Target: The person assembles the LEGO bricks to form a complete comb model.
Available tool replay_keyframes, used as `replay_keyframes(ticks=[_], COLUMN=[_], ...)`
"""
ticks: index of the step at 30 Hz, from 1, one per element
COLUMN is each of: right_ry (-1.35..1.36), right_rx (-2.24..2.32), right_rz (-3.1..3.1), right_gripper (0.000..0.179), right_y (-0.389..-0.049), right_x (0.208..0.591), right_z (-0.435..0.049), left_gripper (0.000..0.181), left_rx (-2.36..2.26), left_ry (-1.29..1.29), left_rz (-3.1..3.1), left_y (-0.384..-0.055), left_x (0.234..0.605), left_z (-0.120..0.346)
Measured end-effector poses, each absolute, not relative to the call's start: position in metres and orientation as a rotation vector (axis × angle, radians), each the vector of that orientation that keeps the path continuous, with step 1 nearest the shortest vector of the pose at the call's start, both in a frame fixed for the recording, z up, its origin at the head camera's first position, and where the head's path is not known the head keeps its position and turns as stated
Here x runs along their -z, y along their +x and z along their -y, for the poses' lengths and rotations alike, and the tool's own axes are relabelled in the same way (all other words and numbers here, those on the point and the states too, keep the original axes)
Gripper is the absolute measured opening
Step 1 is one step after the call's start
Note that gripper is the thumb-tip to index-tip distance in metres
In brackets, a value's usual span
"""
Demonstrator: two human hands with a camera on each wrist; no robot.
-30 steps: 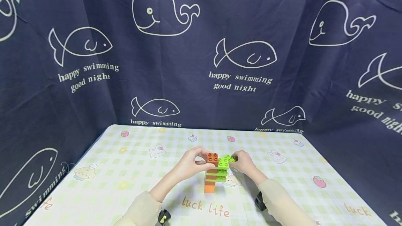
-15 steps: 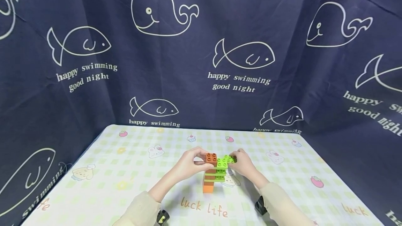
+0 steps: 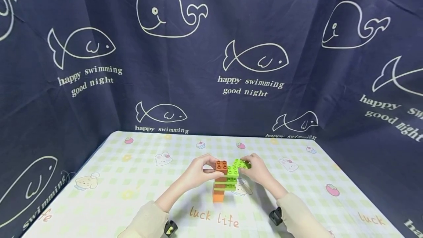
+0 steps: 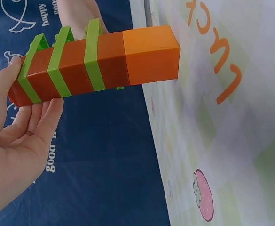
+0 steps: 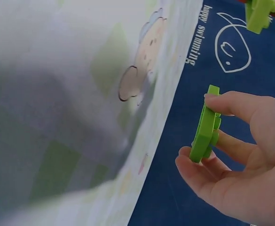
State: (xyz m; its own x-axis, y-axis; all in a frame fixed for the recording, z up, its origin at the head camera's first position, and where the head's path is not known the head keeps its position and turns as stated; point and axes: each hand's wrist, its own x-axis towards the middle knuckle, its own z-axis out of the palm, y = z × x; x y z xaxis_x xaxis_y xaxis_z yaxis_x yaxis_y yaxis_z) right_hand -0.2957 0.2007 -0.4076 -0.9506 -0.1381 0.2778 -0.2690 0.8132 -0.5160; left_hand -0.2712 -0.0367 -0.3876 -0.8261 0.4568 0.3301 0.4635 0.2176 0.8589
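Observation:
In the head view a tower of toy building bricks [image 3: 220,187] stands mid-table, an orange brick [image 4: 152,55] at its base. Above that, brown bricks [image 4: 76,65] alternate with light green plates [image 4: 95,56] that jut out to the right. My left hand [image 3: 195,175] grips the tower near the top brown brick [image 3: 221,166], thumb on the near side. Between thumb and fingers my right hand [image 3: 257,169] pinches a loose green plate [image 5: 205,129], studs visible, just behind and right of the top jutting plate. Whether the tower's base touches the tablecloth I cannot tell.
A pale checked tablecloth [image 3: 138,194] with printed cartoons and lettering covers the table. Dark blue curtain [image 3: 198,69] with whale and fish drawings hangs behind and at both sides. Each wrist wears a black device [image 3: 275,216].
My right hand has shifted slightly away from me with the green plate, which has turned a little. The left hand keeps its grip on the tower. The whole head view has drifted slightly.

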Motion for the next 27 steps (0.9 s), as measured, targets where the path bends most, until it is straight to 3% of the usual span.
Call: replay_keyframes(ticks=[27], right_ry=[0.381], right_rx=[-0.850], right_rz=[2.694], right_gripper=[0.038], right_y=[-0.279], right_x=[0.373], right_z=[-0.208], left_gripper=[0.029], left_rx=[1.717], left_ry=[-0.925], left_rz=[2.461], left_y=[-0.270], left_x=[0.388], left_z=[0.037])
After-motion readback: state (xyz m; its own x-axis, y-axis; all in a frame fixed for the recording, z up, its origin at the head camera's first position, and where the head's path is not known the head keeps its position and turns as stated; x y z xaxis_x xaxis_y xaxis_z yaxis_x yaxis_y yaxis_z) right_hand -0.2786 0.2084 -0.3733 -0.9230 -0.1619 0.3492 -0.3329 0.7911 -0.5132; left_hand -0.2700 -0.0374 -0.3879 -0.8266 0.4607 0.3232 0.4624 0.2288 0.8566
